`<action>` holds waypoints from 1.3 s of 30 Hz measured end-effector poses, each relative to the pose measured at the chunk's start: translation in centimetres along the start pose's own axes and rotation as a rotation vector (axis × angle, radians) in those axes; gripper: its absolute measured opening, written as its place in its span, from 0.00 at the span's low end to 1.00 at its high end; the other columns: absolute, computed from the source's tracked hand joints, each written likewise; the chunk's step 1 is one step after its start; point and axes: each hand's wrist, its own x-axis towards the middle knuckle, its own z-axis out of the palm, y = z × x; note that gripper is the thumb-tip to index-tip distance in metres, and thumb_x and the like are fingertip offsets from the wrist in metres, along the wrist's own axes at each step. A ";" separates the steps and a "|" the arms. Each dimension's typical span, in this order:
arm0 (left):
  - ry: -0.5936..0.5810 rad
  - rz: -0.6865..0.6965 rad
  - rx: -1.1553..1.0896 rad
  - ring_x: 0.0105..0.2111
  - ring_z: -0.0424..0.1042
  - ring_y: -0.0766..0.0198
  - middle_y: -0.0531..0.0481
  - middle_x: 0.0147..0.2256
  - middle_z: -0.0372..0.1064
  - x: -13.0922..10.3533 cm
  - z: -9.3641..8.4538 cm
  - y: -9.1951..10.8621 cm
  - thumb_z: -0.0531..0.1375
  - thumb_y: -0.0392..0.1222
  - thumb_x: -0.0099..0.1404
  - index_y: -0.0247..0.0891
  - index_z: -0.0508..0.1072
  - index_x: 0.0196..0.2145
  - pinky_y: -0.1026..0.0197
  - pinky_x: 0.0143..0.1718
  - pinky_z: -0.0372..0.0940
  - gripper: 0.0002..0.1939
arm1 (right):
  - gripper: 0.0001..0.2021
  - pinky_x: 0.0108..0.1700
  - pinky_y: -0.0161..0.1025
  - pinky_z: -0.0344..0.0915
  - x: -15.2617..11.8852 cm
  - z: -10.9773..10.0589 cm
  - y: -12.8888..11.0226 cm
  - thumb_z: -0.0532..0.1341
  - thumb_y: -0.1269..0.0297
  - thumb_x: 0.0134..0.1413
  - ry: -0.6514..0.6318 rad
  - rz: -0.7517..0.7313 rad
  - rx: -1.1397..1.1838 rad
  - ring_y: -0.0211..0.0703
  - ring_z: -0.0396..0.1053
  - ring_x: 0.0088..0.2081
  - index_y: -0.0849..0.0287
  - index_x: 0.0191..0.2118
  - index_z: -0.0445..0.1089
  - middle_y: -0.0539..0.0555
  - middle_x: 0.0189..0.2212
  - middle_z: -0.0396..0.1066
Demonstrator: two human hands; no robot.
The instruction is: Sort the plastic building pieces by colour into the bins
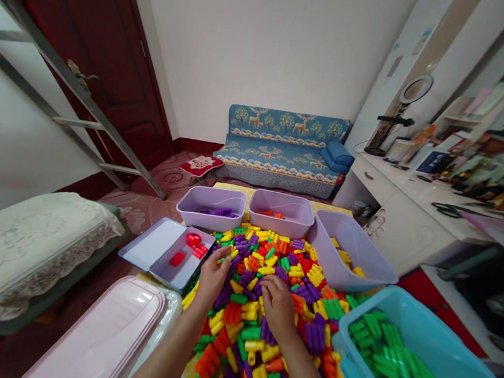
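A wide heap of plastic building blocks (250, 315) in yellow, purple, green, orange and red covers the table in front of me. My left hand (214, 274) hovers over the heap's left side, close to the box with red blocks; its fingers are bent and apart, with no block plainly between them. Near the middle of the heap, my right hand (278, 303) reaches down with its fingers drawn together at the blocks. Its fingertips partly hide whatever they touch. Red blocks (193, 241) lie inside the lidded lilac box (161, 266).
Purple blocks sit in one lilac bin (209, 219), orange in another (280, 224), yellow in a third (337, 273). A turquoise bin (453, 359) at right holds green blocks. A pink lid (102, 329) lies at left. Beyond are a sofa (282, 150) and a ladder (83, 98).
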 end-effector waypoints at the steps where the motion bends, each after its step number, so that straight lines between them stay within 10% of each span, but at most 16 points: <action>1: -0.056 0.087 0.191 0.51 0.69 0.51 0.41 0.48 0.73 -0.3 0.4 -0.4 0.60 0.42 0.58 0.37 0.74 0.47 0.46 0.55 0.60 0.18 | 0.12 0.48 0.44 0.67 0.0 0.0 0.1 0.52 0.74 0.58 -0.002 0.000 0.003 0.46 0.70 0.44 0.57 0.37 0.72 0.56 0.39 0.71; 7: -0.294 0.311 0.776 0.53 0.66 0.49 0.45 0.52 0.71 -2.0 2.8 -1.2 0.63 0.42 0.55 0.42 0.69 0.55 0.46 0.55 0.58 0.28 | 0.21 0.43 0.45 0.73 -0.1 0.6 0.4 0.52 0.73 0.56 0.159 0.134 0.101 0.44 0.71 0.39 0.58 0.55 0.62 0.61 0.49 0.65; 14: -0.450 0.400 0.618 0.46 0.71 0.54 0.47 0.43 0.75 -3.0 3.8 -0.9 0.62 0.44 0.59 0.44 0.74 0.48 0.50 0.52 0.61 0.18 | 0.30 0.47 0.45 0.73 0.0 0.7 0.5 0.53 0.74 0.52 0.144 0.160 0.057 0.47 0.70 0.48 0.52 0.62 0.57 0.59 0.58 0.58; 22: -0.122 0.455 0.565 0.60 0.56 0.51 0.41 0.59 0.58 1.2 3.9 -0.9 0.57 0.35 0.62 0.40 0.63 0.59 0.46 0.61 0.54 0.27 | 0.20 0.56 0.47 0.66 -0.2 0.7 1.0 0.53 0.75 0.52 0.091 0.062 -0.095 0.47 0.65 0.54 0.56 0.50 0.69 0.56 0.50 0.66; 28: -0.248 0.422 0.807 0.55 0.60 0.51 0.43 0.54 0.63 3.6 4.1 -1.1 0.58 0.27 0.54 0.42 0.73 0.49 0.48 0.58 0.57 0.25 | 0.20 0.55 0.46 0.67 -0.1 0.8 1.0 0.53 0.75 0.52 0.093 0.049 -0.118 0.47 0.66 0.53 0.56 0.50 0.70 0.56 0.50 0.67; 33: -0.337 0.452 0.710 0.42 0.69 0.57 0.45 0.39 0.71 1.7 3.7 -1.3 0.53 0.28 0.60 0.39 0.77 0.31 0.55 0.47 0.63 0.14 | 0.19 0.55 0.45 0.67 -0.2 0.7 1.0 0.53 0.75 0.53 0.087 0.044 -0.135 0.46 0.67 0.53 0.57 0.50 0.69 0.57 0.51 0.67; 39: -0.350 0.402 0.579 0.40 0.70 0.59 0.47 0.36 0.72 -0.2 2.8 -1.6 0.53 0.29 0.61 0.39 0.76 0.35 0.58 0.45 0.64 0.13 | 0.18 0.55 0.47 0.67 -0.6 0.9 1.2 0.53 0.73 0.55 0.081 0.033 -0.157 0.48 0.66 0.54 0.57 0.50 0.69 0.58 0.52 0.67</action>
